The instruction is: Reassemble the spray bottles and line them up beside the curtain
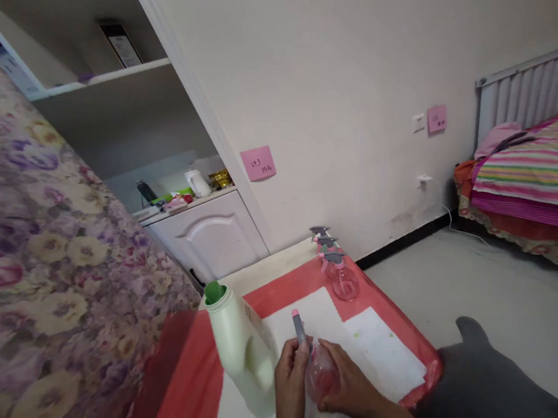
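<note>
1. Over the bench, the left hand and right hand both gripped a round, clear-pink plastic spray bottle.
2. A pale-green plastic jug crowded the left hand.
3. White paper separated them from clear, grey-topped bottles near the far right edge.

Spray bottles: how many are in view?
4: one spray bottle in the left hand and right hand; three clustered near the wall: front bottle, middle bottle, back bottle. They overlap, so another may be hidden.
</note>
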Tool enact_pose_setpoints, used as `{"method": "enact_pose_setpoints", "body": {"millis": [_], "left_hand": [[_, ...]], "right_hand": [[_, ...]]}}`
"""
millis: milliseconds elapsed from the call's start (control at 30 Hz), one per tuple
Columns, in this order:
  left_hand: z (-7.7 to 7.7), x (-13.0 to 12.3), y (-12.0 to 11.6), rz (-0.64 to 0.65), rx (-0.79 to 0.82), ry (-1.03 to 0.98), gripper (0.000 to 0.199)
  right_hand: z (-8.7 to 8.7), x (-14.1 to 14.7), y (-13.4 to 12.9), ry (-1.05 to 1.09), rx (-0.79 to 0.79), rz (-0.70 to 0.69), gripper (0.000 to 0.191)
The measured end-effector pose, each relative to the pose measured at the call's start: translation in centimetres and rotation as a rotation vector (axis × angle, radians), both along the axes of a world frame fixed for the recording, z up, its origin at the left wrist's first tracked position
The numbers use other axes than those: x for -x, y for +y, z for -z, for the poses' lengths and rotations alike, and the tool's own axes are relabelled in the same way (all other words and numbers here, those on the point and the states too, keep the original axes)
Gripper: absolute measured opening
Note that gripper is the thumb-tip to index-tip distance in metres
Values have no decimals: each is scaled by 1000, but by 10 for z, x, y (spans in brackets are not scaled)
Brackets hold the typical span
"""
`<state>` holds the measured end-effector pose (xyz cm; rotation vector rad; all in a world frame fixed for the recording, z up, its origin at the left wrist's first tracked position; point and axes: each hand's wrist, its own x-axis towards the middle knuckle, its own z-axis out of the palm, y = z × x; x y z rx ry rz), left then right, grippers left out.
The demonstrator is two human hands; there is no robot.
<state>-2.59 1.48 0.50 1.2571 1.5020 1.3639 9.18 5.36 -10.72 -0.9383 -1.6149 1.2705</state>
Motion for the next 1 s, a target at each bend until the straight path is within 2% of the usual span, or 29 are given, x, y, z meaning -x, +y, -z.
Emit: {"method": "enact_pose_setpoints", "body": {"millis": [67, 167, 267, 333, 467, 633, 867, 933, 1000], "left_hand": [[1, 2, 0, 4, 3, -5, 39], [3, 4, 2, 16, 4, 7, 41], [5, 5, 5, 15, -8, 13, 41], [6, 6, 7, 2, -26, 12, 39], [7, 6, 10, 13, -39, -22, 35], [9, 10, 13, 57, -27, -23, 34], [16, 14, 16, 63, -43, -50, 32], [16, 13, 14, 59, -49, -83, 31], [16, 12, 13, 55, -54, -111, 30]], "right_hand": [[-11, -5, 0, 29, -79, 22, 89], [-40, -8, 2, 111, -225, 79, 52], [-66, -4, 6, 114, -237, 117, 22], [-75, 0, 10, 97, -209, 144, 11], [-74, 1, 17, 85, -165, 116, 14], [-68, -6, 17, 89, -223, 51, 13], [-56, 10, 8, 44, -259, 244, 13], [-58, 11, 8, 35, -237, 262, 15], [-64, 6, 11, 41, -228, 209, 16]]}}
